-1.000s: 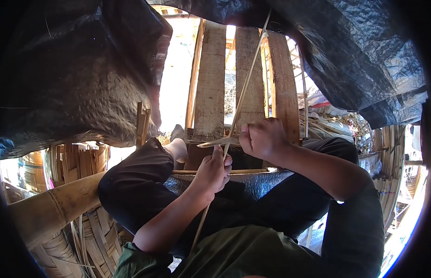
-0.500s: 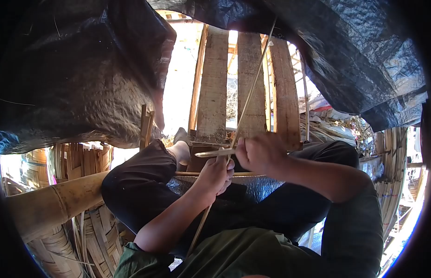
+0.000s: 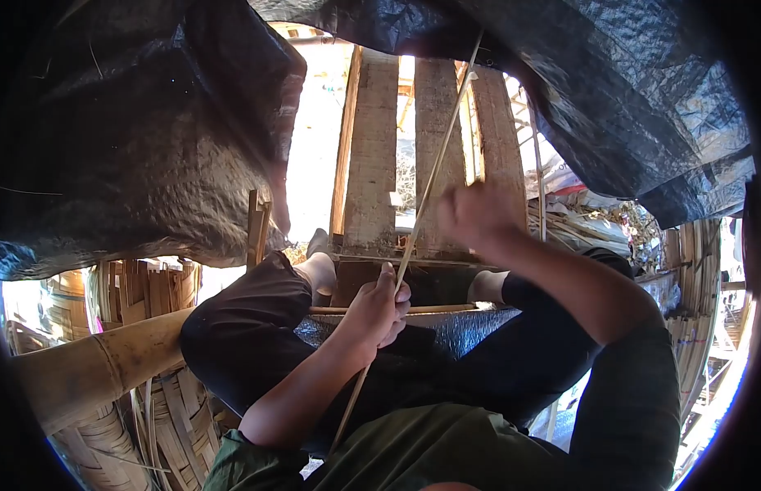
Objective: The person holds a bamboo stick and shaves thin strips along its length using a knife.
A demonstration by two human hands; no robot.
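Observation:
A long, thin bamboo strip (image 3: 427,200) runs slantwise from near my lap up past the boards. My left hand (image 3: 372,317) is closed around its lower part, thumb up along the strip. Raised to the right of the strip and apart from it, my right hand (image 3: 481,219) has its fingers curled in, smeared by motion. The light-coloured knife blade that it held a moment earlier cannot be made out now. Where the strip passes behind my left fingers it is hidden.
Wooden boards (image 3: 372,147) stand ahead with bright gaps between them. Dark plastic sheeting (image 3: 135,147) hangs on both sides. A thick bamboo pole (image 3: 102,360) lies at left, above woven bamboo (image 3: 171,417). My bare feet (image 3: 319,270) rest ahead of a thin crossbar.
My right hand has moved up and right, away from my left hand, and the blade no longer shows over the strip. My left hand keeps its hold on the bamboo strip.

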